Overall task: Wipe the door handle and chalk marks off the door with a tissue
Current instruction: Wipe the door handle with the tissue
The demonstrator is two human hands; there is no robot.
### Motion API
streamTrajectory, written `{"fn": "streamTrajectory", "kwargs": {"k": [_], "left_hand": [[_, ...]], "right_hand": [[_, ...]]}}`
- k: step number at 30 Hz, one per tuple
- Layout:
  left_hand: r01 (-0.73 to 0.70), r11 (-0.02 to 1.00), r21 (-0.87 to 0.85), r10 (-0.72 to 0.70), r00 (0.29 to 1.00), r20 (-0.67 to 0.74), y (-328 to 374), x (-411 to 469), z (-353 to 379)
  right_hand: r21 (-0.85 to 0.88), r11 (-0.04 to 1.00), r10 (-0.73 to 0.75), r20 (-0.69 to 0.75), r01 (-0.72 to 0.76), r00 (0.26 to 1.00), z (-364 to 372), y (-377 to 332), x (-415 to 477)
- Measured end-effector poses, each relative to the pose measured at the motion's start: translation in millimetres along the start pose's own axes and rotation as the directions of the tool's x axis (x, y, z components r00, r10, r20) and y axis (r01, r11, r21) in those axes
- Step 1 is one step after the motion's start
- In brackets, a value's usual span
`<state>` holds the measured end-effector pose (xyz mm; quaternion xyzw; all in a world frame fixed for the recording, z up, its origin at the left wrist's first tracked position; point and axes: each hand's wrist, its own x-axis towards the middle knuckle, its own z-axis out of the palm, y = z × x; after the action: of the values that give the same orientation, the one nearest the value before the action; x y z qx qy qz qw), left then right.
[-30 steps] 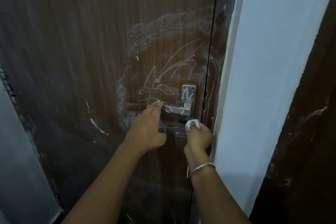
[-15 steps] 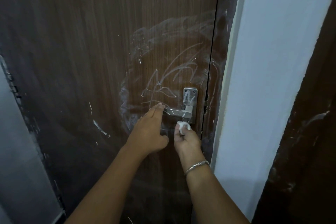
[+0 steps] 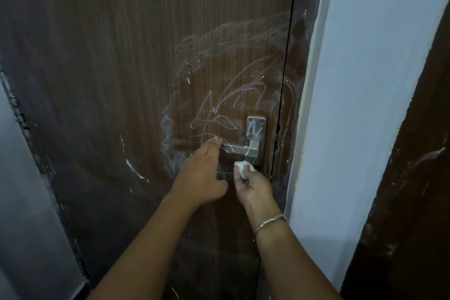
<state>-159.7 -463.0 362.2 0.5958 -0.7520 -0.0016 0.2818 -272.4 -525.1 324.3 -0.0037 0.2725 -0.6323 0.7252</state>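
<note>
At the door handle, the left hand rests straight fingers on its end while the right hand pinches the tissue, now shifted left beneath it.

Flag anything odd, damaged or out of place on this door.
White chalk scribbles and smears cover the door above and left of the handle, and chalk strokes cross the handle's metal plate. White scuffs mark the dark panel at far right. Nothing looks broken.
</note>
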Motion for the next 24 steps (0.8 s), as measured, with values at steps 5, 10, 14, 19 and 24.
{"fn": "streamTrajectory", "kwargs": {"k": [5,10,14,19,24], "left_hand": [[-0.006,1.000,0.014,0.006,1.000,0.009,-1.4,-1.9,-0.6],[-0.010,1.000,0.015,0.010,1.000,0.010,-4.2,0.5,-0.1],[-0.005,1.000,-0.012,0.005,1.000,0.000,-5.4,1.2,2.4],[-0.008,1.000,-0.025,0.008,1.000,0.004,-7.3,1.3,2.9],[-0.009,1.000,-0.022,0.009,1.000,0.009,-7.8,3.3,1.5]], "right_hand": [[0.010,1.000,0.010,0.025,-0.010,1.000,3.4,6.0,1.2],[0.182,0.982,0.040,0.057,-0.050,0.998,-8.1,10.4,1.2],[0.259,0.961,0.066,0.123,-0.097,0.990,-5.1,16.7,-3.5],[0.325,0.940,0.068,0.120,-0.104,0.990,8.0,25.5,-1.1],[0.314,0.944,0.059,0.146,-0.102,0.988,16.1,29.4,-0.2]]}}
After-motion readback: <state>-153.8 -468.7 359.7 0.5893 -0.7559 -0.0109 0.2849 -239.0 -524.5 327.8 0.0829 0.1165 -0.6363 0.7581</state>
